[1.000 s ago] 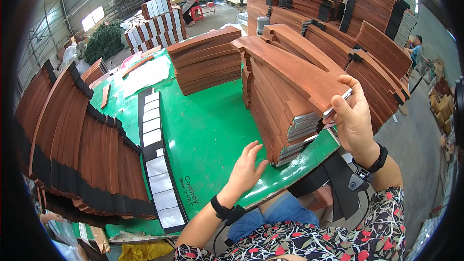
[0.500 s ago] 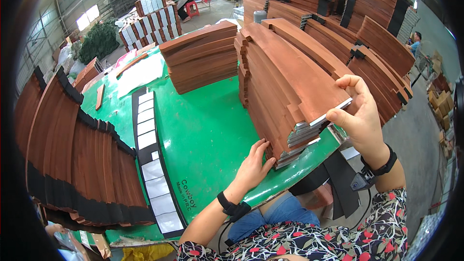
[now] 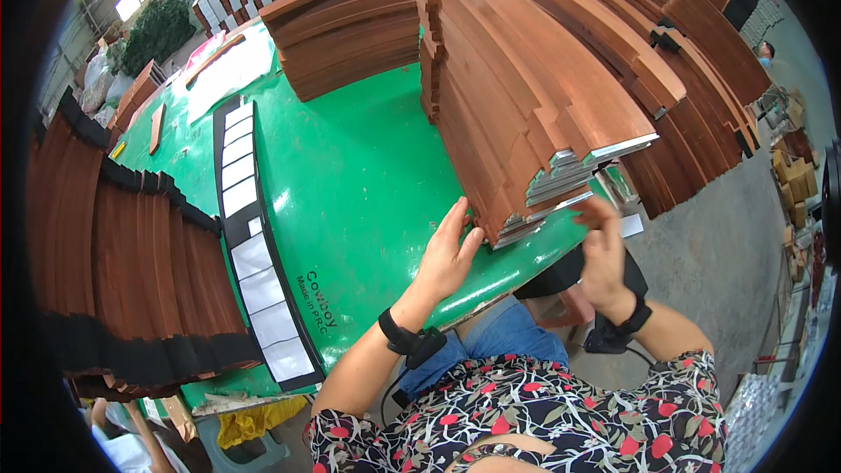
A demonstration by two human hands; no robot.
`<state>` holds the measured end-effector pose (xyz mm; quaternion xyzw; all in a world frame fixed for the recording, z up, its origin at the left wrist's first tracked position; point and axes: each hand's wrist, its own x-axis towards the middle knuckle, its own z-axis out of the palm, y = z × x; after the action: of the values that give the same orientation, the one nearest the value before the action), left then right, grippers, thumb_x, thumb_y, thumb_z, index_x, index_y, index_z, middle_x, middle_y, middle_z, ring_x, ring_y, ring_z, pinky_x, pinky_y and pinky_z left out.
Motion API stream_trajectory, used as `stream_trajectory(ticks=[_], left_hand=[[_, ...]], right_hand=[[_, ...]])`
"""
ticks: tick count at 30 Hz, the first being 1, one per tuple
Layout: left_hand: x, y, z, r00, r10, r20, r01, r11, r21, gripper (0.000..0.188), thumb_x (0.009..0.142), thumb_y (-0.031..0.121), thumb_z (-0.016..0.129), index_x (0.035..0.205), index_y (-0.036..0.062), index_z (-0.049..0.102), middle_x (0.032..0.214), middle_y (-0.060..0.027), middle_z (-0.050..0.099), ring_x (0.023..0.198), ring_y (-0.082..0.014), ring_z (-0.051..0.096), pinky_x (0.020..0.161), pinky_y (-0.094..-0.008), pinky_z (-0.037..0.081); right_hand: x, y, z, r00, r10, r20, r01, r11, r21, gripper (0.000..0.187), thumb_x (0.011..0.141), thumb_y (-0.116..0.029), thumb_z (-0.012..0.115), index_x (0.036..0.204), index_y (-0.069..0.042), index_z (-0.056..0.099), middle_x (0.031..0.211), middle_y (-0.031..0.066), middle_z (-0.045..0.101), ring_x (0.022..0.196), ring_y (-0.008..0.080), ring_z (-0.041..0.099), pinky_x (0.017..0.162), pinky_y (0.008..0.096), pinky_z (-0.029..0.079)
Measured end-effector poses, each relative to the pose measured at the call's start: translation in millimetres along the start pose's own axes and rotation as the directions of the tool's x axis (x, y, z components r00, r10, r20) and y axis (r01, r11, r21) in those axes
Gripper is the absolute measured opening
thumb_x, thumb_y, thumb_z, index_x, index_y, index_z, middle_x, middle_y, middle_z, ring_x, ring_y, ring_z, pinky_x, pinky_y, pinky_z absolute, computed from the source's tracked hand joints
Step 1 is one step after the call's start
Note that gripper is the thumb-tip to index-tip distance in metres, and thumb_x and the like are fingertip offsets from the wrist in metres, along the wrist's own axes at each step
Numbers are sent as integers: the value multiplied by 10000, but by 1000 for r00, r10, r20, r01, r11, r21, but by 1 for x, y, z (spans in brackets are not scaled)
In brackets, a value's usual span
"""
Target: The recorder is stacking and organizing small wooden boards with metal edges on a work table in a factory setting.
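Note:
A tall stack of curved reddish-brown wooden boards (image 3: 517, 88) with uneven, pale-edged ends stands on the green table (image 3: 350, 175). My left hand (image 3: 449, 250) is open, its fingers stretched out beside the near left corner of the stack; the fingertips are at or close to the lowest boards. By the near right end, my right hand (image 3: 604, 254) hangs just below the pale board ends, slightly blurred. Its thumb stands apart from the loosely bent fingers, and I see nothing held between them.
Behind stands another stack of brown boards (image 3: 350, 31). Dark-edged boards (image 3: 149, 263) lean at the left, next to a black strip with white panels (image 3: 267, 298). More boards (image 3: 701, 131) are piled at the right. A yellow cloth (image 3: 258, 420) hangs below the table's front edge.
My right hand has let go of the top board's corner and dropped down and left toward my body. My left hand stays by the stack's near corner. The view has tilted downward.

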<state>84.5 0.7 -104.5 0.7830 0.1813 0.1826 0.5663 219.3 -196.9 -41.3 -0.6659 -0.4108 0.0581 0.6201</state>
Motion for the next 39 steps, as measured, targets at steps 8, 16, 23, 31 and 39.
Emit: stream_trajectory(ticks=[8, 16, 23, 31, 39], left_hand=[[1, -5, 10, 989, -145, -12, 136, 949, -283, 710, 1014, 491, 349, 1467, -48, 258, 1550, -213, 224, 1450, -292, 198, 1167, -338, 175], [20, -5, 41, 982, -158, -107, 114, 935, -335, 787, 1012, 527, 284, 1480, -83, 116, 1569, -235, 90, 1470, -304, 58, 1183, -346, 84], [22, -10, 62, 980, -131, -151, 93, 967, -238, 786, 1019, 514, 231, 1486, -79, 14, 1574, -246, -21, 1472, -319, -50, 1186, -379, 9], [-8, 21, 82, 970, -186, -157, 155, 969, -194, 883, 1000, 565, 238, 1451, -111, -108, 1529, -313, -162, 1439, -380, -180, 1170, -441, -50], [-24, 35, 94, 949, -224, -224, 173, 959, -225, 904, 1004, 556, 223, 1409, -149, -174, 1480, -354, -246, 1409, -421, -232, 1155, -459, -96]], right_hand=[[5, 94, 37, 804, 574, 156, -582, 705, 405, 538, 1029, -440, 345, 1331, -11, 463, 1338, 97, 495, 1219, 216, 454, 1035, 348, 345], [48, 129, 24, 752, 183, 633, -658, 156, 736, 429, 965, -379, 494, 1287, -102, 553, 1316, 62, 570, 1202, 263, 520, 1028, 448, 408], [50, 177, 29, 741, -68, 668, -669, 15, 743, 400, 996, -287, 454, 1317, -53, 506, 1314, 135, 556, 1200, 261, 526, 1034, 417, 411], [64, 152, 34, 776, 39, 629, -629, 115, 769, 377, 992, -282, 458, 1290, -58, 508, 1284, 127, 558, 1182, 257, 527, 1029, 414, 412], [84, 131, 42, 799, 151, 581, -601, 171, 781, 350, 986, -277, 462, 1259, -64, 512, 1249, 118, 561, 1161, 253, 529, 1023, 411, 413]])
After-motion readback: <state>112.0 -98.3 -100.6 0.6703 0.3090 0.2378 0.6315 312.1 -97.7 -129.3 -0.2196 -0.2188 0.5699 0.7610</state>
